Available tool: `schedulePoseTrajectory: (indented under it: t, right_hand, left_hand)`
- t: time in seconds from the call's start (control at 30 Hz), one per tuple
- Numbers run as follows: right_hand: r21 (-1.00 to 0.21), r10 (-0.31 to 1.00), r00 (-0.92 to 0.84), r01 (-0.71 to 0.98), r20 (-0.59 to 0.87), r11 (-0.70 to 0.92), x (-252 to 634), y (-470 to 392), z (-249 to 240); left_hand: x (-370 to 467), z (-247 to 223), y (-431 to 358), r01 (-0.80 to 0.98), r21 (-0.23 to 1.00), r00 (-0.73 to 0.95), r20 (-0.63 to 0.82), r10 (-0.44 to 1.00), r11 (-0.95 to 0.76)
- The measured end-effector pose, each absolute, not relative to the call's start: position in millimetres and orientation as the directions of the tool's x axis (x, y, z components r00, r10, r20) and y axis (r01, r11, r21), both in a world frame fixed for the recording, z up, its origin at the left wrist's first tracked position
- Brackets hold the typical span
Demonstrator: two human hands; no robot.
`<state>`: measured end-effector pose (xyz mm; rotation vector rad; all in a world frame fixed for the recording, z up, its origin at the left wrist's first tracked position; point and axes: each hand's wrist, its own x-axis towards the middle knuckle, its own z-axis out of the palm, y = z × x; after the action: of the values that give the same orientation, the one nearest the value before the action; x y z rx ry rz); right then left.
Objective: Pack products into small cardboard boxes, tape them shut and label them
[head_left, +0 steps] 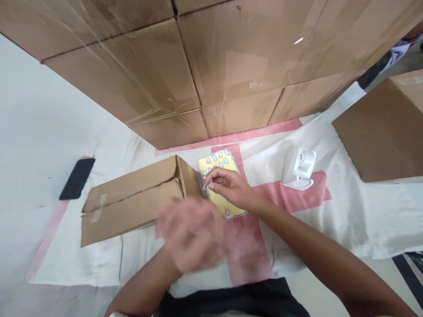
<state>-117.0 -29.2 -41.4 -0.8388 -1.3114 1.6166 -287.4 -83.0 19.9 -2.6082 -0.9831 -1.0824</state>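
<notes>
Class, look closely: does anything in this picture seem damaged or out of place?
Yes, slightly: the cardboard box left of the yellow card has a ragged, uneven seam along its top, rather than closing flat.

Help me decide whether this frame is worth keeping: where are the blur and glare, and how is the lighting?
Head view: the left hand is badly smeared, the right hand much clearer; head view again: a small bright streak marks the stacked boxes, while the light looks soft, without strong shadows.
</notes>
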Motion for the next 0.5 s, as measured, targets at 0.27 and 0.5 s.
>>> schedulePoseTrajectory:
  t: [0.27, 0.5]
  right_hand:
    - [-0.990, 0.922, -0.385, -0.138, 0.033, -0.022, -142, -41, -45]
    - [-0.997, 0.915, -0.403, -0.079, 0.025, -0.008, -151, -50, -48]
  left_hand:
    - [-346, 52, -53, 0.845, 0.258, 0.445, 0.149, 0.883, -0.469]
    - [-362, 64, -61, 0.691, 0.378, 0.624, 0.118, 0.772, -0.616]
